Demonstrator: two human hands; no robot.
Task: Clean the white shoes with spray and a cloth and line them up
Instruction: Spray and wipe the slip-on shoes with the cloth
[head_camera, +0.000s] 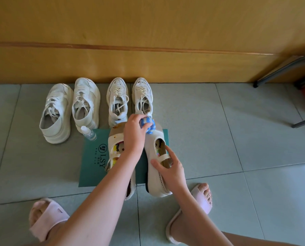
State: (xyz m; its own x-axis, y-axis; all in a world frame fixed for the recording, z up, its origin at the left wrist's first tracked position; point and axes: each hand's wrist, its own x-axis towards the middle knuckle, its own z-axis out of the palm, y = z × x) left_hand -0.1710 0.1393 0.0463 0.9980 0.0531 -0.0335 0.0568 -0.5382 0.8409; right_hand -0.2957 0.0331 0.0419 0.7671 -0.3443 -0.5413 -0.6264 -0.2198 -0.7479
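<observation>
Left hand (pixel 134 134) pinches a blue-and-white cloth (pixel 148 124) onto the white strap shoe (pixel 154 181) at its toe; right hand (pixel 171 169) grips that shoe's middle, fingers curled.

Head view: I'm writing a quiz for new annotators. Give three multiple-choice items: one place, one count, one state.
1. Where is the spray bottle? A on a slipper; B at the green mat's far left corner; C under the chair.
2. How many lace-up sneakers line the wall? A two; B four; C six.
3. What does the left hand hold? A nothing; B the bottle; C a blue-and-white cloth.
Key: B, it lies by that corner; B, two pairs; C, it presses the cloth on the strap shoe.
</observation>
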